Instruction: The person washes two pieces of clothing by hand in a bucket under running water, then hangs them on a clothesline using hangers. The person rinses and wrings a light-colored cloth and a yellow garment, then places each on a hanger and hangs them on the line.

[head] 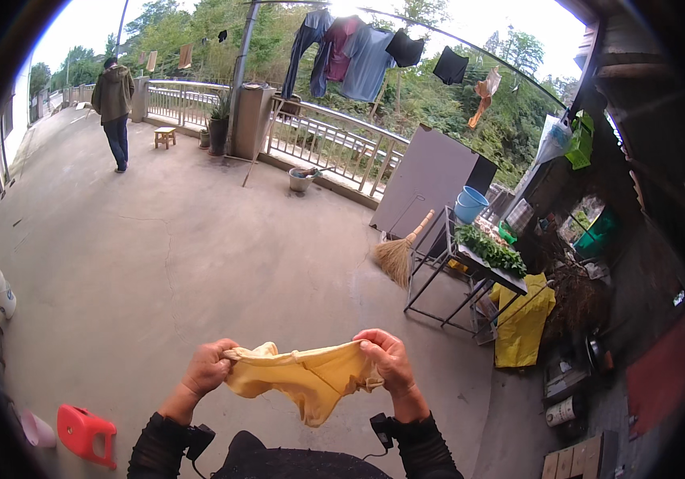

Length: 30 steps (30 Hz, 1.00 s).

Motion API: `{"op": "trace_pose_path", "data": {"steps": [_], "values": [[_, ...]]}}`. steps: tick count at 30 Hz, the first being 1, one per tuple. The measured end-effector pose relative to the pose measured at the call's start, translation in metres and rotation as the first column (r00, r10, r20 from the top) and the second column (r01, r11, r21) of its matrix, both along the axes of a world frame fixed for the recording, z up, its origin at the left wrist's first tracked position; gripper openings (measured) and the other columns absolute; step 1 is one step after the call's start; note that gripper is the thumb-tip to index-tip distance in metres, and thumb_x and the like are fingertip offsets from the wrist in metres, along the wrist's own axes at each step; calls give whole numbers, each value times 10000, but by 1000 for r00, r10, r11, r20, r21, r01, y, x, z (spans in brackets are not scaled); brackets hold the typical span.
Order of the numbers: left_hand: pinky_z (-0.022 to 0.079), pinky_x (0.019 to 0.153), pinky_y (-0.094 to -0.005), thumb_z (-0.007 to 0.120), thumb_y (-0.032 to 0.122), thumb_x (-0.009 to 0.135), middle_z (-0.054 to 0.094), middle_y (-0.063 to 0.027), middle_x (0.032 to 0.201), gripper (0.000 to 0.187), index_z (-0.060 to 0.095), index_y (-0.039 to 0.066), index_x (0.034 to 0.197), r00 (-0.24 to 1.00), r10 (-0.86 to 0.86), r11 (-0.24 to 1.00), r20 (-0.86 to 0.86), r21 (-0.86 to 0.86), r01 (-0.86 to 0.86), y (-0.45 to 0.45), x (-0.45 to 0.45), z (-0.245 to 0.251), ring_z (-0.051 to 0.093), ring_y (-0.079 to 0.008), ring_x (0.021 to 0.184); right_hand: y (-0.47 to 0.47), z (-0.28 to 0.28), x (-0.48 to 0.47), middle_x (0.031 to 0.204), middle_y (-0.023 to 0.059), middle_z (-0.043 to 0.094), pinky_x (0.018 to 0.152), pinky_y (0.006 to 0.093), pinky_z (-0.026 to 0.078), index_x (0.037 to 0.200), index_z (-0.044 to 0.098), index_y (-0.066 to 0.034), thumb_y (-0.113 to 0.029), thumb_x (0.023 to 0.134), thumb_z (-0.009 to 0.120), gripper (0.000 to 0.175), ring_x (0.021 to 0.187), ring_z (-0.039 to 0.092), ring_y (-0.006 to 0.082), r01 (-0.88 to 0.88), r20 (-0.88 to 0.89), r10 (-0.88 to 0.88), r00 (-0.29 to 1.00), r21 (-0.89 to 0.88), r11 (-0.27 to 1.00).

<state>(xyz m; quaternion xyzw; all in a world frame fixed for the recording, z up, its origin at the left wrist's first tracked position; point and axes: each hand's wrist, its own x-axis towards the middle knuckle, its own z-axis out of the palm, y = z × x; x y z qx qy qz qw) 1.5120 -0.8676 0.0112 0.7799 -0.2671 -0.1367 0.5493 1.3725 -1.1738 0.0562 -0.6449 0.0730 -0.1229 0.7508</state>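
A small yellow garment point(312, 377), which looks like a pair of underpants, is stretched between my two hands in front of my body. My left hand point(210, 365) pinches one end of its waistband. At the other end, the waistband is gripped between the thumb and fingers of my right hand point(387, 359). The lower part of the cloth sags in loose folds over the concrete floor point(258, 257). Farther off, washing hangs in a row on a line: dark trousers point(308, 54), a maroon shirt point(340, 48), a blue-grey shirt point(367, 63) and black shorts point(451, 65).
A red plastic stool point(86, 434) lies tipped at my lower left. To the right, a metal-framed table point(492, 263) carries leafy greens point(489, 245) and a blue bucket point(470, 205); a straw broom point(399, 254) leans there. A person point(113, 108) stands far left, near a wooden stool point(165, 136).
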Motion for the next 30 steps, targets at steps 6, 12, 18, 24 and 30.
{"op": "trace_pose_path", "data": {"steps": [6, 12, 18, 24, 30], "values": [[458, 710, -244, 462, 47, 855, 567, -30, 873, 132, 533, 3, 958, 880, -252, 912, -402, -403, 77, -58, 145, 4, 527, -97, 774, -62, -33, 162, 883, 57, 623, 734, 223, 467, 972, 598, 6, -123, 848, 604, 179, 793, 569, 100, 177, -2, -181, 984, -180, 967], [479, 666, -264, 470, 84, 873, 561, -80, 883, 125, 512, 2, 958, 768, -227, 832, -599, -529, -166, -154, 290, 1, 563, -149, 763, -61, -46, 298, 905, 91, 620, 705, 297, 506, 1020, 566, -24, -224, 816, 657, 300, 774, 619, 182, 7, -93, -94, 991, -675, 738], [532, 675, -333, 471, 74, 884, 545, -116, 927, 149, 455, -2, 1012, 771, -182, 756, -610, -588, -287, -233, 415, 9, 595, -205, 761, -36, -71, 434, 929, 105, 640, 748, 300, 488, 1116, 501, -30, -226, 846, 617, 353, 854, 630, 220, -180, -128, 138, 982, -432, 884], [518, 712, -296, 502, 52, 863, 540, -102, 932, 120, 459, 1, 964, 833, 19, 670, -554, -611, -422, -258, 566, 7, 572, -174, 808, -119, -78, 615, 775, 58, 602, 604, 257, 436, 1000, 584, -7, -118, 851, 503, 203, 704, 524, 92, -62, -7, 74, 997, -623, 780], [486, 678, -283, 598, 165, 824, 549, -70, 858, 185, 501, 12, 791, 853, 501, 865, 147, -70, -497, -240, 696, 7, 568, -151, 737, -161, -14, 783, 710, 136, 607, 586, 284, 451, 954, 601, 3, -114, 824, 547, 183, 633, 571, 148, -164, 26, 233, 972, -636, 754]]}}
